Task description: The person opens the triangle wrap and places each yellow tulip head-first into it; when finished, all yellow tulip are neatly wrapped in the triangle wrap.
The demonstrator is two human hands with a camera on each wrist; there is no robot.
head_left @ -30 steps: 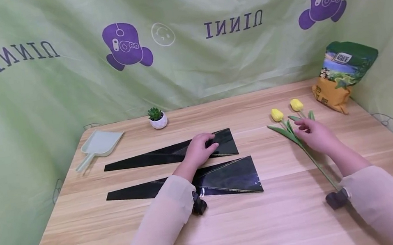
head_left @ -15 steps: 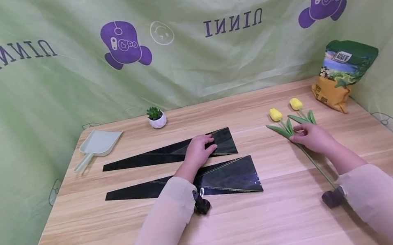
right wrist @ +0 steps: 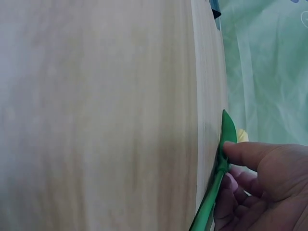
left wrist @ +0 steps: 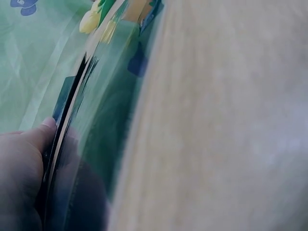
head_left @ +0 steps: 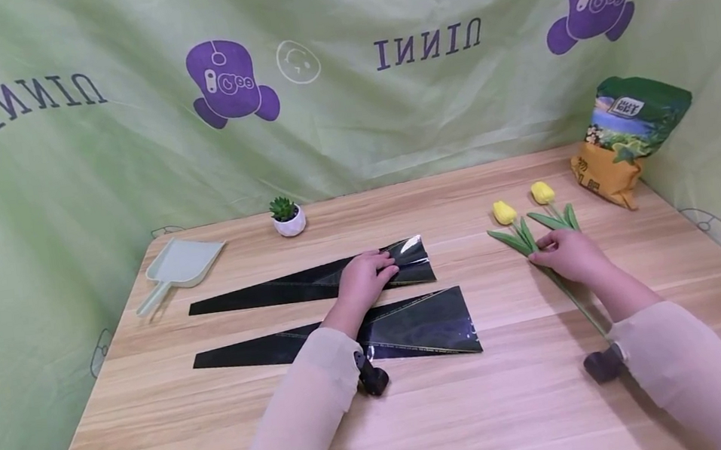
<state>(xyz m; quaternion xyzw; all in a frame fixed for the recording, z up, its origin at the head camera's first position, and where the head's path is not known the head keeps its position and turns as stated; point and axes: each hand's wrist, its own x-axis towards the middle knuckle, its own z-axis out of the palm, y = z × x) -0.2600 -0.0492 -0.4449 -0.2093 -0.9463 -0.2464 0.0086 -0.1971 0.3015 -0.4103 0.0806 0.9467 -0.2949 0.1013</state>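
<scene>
Green curtain (head_left: 347,124) hangs behind the desk's (head_left: 482,422) far edge. My left hand (head_left: 364,278) pinches the farther black sleeve (head_left: 267,291) near its broad end, mid-desk, film buckled by my fingertips. Nearer sleeve (head_left: 421,323) lies flat, closer to the near edge. My right hand (head_left: 573,255) pinches the left tulip (head_left: 526,234) at its leaf base, toward the right edge; second tulip (head_left: 542,192) sits closer to the far right corner. Tips: keep left pressure light, film looks easy to crease; hold stem, not leaf; lift without snagging the neighbour's leaves.
</scene>
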